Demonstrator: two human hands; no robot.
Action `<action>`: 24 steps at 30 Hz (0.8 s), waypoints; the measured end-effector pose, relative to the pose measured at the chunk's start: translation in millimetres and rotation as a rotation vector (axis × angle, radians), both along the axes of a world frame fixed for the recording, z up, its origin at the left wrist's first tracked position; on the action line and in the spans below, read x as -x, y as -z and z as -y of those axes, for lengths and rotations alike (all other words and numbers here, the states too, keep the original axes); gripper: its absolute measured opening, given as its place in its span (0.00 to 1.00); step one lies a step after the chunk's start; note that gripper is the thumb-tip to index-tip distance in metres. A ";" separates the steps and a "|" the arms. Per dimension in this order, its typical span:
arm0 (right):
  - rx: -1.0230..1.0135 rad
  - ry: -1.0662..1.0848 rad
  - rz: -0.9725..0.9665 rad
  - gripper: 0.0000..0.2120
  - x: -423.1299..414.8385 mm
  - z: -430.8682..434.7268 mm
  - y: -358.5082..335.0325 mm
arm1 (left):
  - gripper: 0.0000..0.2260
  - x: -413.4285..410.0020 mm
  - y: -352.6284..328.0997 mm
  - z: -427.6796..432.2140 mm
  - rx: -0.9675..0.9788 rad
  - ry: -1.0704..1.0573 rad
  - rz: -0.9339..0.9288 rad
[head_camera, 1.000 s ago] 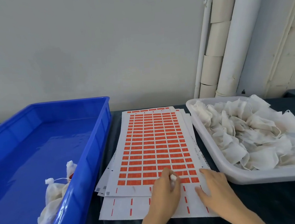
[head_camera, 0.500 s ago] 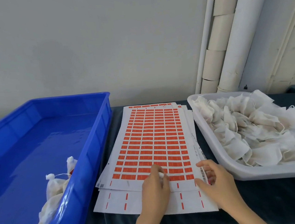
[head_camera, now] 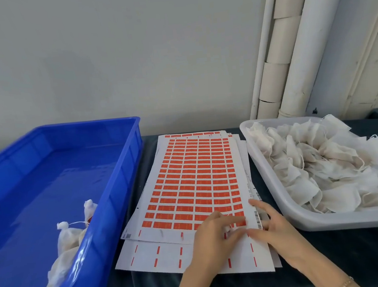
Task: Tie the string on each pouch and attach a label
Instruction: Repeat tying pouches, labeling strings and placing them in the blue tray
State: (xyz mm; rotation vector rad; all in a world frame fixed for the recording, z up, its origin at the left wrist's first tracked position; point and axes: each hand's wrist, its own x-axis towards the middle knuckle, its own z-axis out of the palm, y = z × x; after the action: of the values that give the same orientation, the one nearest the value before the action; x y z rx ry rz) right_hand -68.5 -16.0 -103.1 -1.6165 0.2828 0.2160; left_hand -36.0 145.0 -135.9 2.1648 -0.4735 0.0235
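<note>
"Orange-red label sheet (head_camera: 193, 177), where is it lying?"

"Lower centre, on the dark tablecloth (head_camera: 344, 253), between the blue bin (head_camera: 119, 195) and the white tray (head_camera: 287, 210) of untied pouches (head_camera: 322, 166)."

"And the hands?"

"Left hand (head_camera: 211, 236) is lying across the bottom row, too blurred to tell its grasp. Right hand (head_camera: 274, 229) is resting spread-fingered on the sheet's right edge, grasping nothing. Tied pouches (head_camera: 66, 236) are sitting in the bin, lower left."
</note>
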 end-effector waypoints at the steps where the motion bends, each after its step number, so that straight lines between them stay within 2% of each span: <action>1: -0.023 -0.011 0.016 0.32 0.6 -0.4 1.0 | 0.12 -1.7 -0.2 2.4 0.001 0.006 -0.003; 5: -0.074 0.012 0.013 0.33 1.2 -1.7 6.2 | 0.14 -8.8 1.3 6.0 0.009 0.019 -0.023; 8: -0.043 0.041 0.020 0.22 0.6 -3.2 9.7 | 0.14 -10.5 4.4 6.4 0.025 0.014 -0.014; 12: -0.088 0.040 -0.028 0.15 1.5 -3.6 12.0 | 0.13 -11.0 8.2 6.9 0.011 0.004 0.029; 18: -0.338 0.036 -0.067 0.15 0.0 5.0 20.3 | 0.13 -9.2 12.1 4.0 -0.049 0.090 0.171; 24: -0.371 0.107 -0.016 0.18 -4.0 2.9 19.9 | 0.15 -6.9 11.6 -0.6 0.040 0.015 0.246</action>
State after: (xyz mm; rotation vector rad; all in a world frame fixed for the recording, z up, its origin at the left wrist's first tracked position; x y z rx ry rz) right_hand -64.5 -18.8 -123.0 -1.2298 0.3207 0.1868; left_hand -29.2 145.7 -147.4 2.1282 -0.6237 0.2909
